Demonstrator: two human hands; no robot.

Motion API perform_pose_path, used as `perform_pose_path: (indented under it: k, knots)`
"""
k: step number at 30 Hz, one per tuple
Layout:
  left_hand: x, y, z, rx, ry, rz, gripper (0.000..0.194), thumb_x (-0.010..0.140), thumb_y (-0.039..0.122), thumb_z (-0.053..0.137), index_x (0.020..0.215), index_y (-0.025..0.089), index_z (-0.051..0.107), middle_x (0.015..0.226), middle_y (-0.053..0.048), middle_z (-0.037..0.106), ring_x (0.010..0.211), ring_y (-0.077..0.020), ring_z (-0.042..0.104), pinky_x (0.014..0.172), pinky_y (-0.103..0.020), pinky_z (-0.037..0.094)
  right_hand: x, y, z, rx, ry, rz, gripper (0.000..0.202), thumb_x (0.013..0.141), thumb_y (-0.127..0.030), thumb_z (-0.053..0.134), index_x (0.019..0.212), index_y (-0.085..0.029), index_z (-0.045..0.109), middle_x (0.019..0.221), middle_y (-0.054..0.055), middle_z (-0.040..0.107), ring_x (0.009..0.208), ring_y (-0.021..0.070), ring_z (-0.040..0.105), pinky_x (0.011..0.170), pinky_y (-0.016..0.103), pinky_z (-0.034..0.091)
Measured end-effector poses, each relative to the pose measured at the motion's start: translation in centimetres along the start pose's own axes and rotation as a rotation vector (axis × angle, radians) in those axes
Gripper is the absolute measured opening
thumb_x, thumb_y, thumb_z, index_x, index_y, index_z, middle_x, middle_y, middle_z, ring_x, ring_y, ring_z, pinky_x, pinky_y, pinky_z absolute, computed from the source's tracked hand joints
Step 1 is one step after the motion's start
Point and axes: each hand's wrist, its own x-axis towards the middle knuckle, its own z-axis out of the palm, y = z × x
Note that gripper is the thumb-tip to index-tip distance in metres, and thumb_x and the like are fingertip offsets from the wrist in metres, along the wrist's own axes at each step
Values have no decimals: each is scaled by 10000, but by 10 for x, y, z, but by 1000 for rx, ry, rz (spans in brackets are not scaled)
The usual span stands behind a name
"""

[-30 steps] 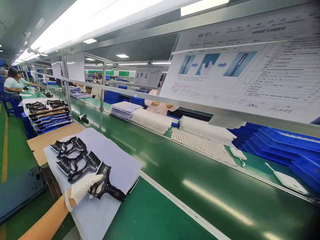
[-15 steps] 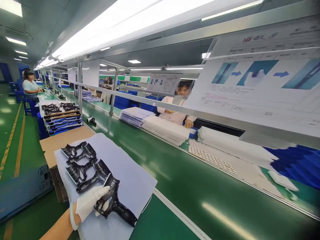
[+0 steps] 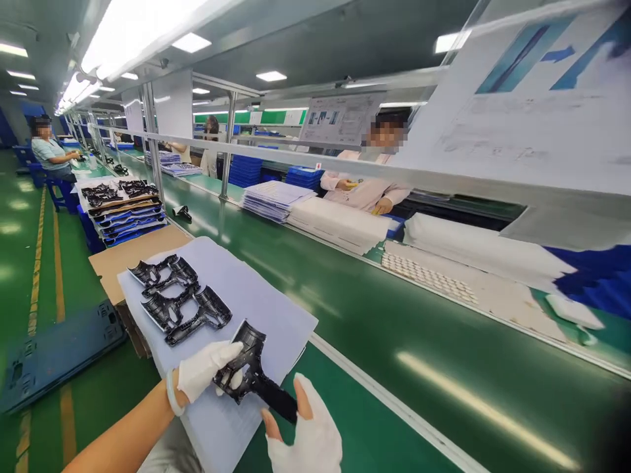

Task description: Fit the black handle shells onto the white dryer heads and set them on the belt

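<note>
My left hand (image 3: 210, 369), in a white glove, grips the wide end of a black plastic housing (image 3: 254, 368) over a white sheet (image 3: 266, 305). The thumb lies on top of the part. Near the handle end is my right hand (image 3: 305, 420), its glove leaving thumb and forefinger tips bare. Those two fingers are spread on either side of the handle; whether they touch it is unclear. More black housings (image 3: 182, 295) lie in a cluster on the sheet, beyond my left hand.
A green conveyor belt (image 3: 345, 295) runs alongside. Stacked trays of black parts (image 3: 125, 210) stand farther left, past brown cardboard (image 3: 133, 253). Across the belt sits a person (image 3: 362, 194) behind white sheets (image 3: 340, 223). A metal rail (image 3: 276, 157) crosses above. A blue-grey crate (image 3: 64, 355) is at lower left.
My right hand has come into view beside the handle. My left hand and the housing it holds have shifted right, away from the cluster. The camera view has turned somewhat.
</note>
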Motion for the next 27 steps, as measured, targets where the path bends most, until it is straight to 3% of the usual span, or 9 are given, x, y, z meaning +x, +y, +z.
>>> perform_pose_path:
  k: [4, 9, 13, 15, 17, 19, 22, 25, 27]
  knots:
    - [-4, 6, 0, -31, -11, -25, 693, 923, 736, 310, 579, 192, 568, 515, -8, 510, 453, -116, 412, 544, -304, 374, 30, -10, -5, -77, -45, -138, 278, 979, -211, 410, 1195, -103, 548, 908, 136, 693, 802, 284, 611, 761, 459, 518]
    - [-5, 3, -1, 5, 6, -52, 721, 920, 759, 243, 646, 189, 591, 573, -29, 553, 479, -131, 450, 578, -322, 425, 45, -19, -3, -30, -151, -189, 418, 810, -39, 464, 1219, -82, 535, 894, 108, 689, 725, 233, 578, 678, 372, 443]
    - [-17, 1, -16, 111, 91, -70, 582, 893, 700, 455, 1001, 172, 675, 656, -30, 619, 539, -165, 526, 597, -334, 479, 41, -11, 12, 69, -261, -122, 487, 691, -6, 444, 1134, -152, 588, 831, 54, 677, 693, 216, 565, 657, 329, 420]
    - [-24, 7, -34, 274, 190, -81, 503, 908, 577, 533, 1185, 171, 641, 783, -44, 679, 577, -163, 555, 622, -332, 503, 40, -4, 19, 47, -302, -44, 434, 714, -18, 466, 1094, -160, 618, 812, 51, 672, 685, 223, 556, 649, 328, 407]
    - [-24, 19, -56, 668, 291, -17, 405, 963, 425, 488, 1253, 178, 624, 965, -81, 721, 707, -184, 619, 698, -340, 527, 44, 1, 27, -10, -329, 23, 373, 744, -40, 503, 1073, -145, 644, 801, 64, 670, 678, 228, 554, 638, 331, 386]
    - [-9, 32, -75, 1104, 304, 97, 344, 973, 272, 436, 1217, 172, 657, 1065, -118, 726, 940, -247, 649, 873, -414, 514, 52, 4, 34, -52, -357, 74, 343, 758, -65, 537, 1070, -136, 660, 780, 71, 659, 685, 234, 563, 634, 334, 371]
    - [37, 46, -90, 1282, 184, 168, 381, 877, 73, 473, 1153, 204, 700, 1228, -123, 694, 1229, -295, 559, 1060, -484, 385, 63, 4, 42, -32, -316, 97, 321, 767, -90, 532, 1053, -159, 660, 742, 58, 637, 674, 235, 564, 623, 335, 378]
    - [81, 55, -89, 1393, 79, 128, 243, 754, 23, 585, 883, 162, 738, 1054, -155, 740, 1140, -323, 620, 1005, -474, 401, 63, 3, 43, 83, -152, 104, 384, 769, -83, 469, 1109, -190, 613, 839, 64, 666, 737, 235, 602, 653, 341, 440]
    - [92, 64, -88, 1442, 62, 92, 132, 745, 52, 616, 725, 149, 703, 891, -155, 747, 1004, -320, 675, 945, -451, 426, 58, 3, 38, 197, -72, 154, 425, 790, -79, 436, 1171, -206, 571, 930, 73, 672, 818, 236, 627, 707, 358, 482]
